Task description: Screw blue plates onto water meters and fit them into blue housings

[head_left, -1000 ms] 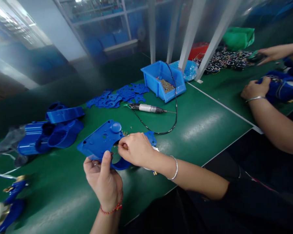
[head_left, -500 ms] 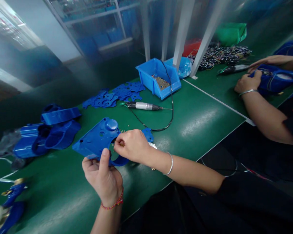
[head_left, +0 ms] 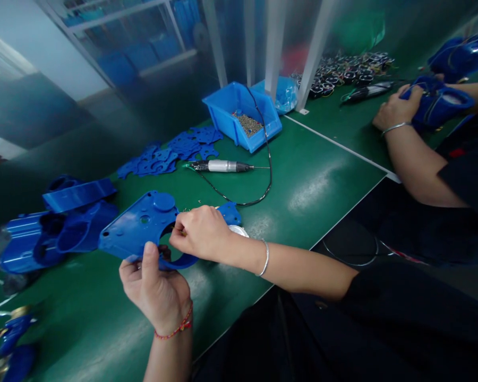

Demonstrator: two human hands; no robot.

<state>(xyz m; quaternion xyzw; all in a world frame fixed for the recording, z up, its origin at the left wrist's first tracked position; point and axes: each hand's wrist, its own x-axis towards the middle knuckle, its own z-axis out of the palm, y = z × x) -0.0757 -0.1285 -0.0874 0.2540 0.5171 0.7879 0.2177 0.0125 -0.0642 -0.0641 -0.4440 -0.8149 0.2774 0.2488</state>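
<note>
Green tabletop (head_left: 302,178), and closest up the left hand (head_left: 157,292) is gripping a blue plastic cover (head_left: 131,231). Right hand (head_left: 203,233) is pinched narrow by its round hole, can't tell on what. Past that: electric screwdriver (head_left: 223,166), then a blue bin (head_left: 225,121).

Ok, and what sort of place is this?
Most likely a factory assembly line: an electric screwdriver lies on a green workbench, beside an open blue bin of what look like small screws, and many similar flat blue plates lie piled nearby.
</note>
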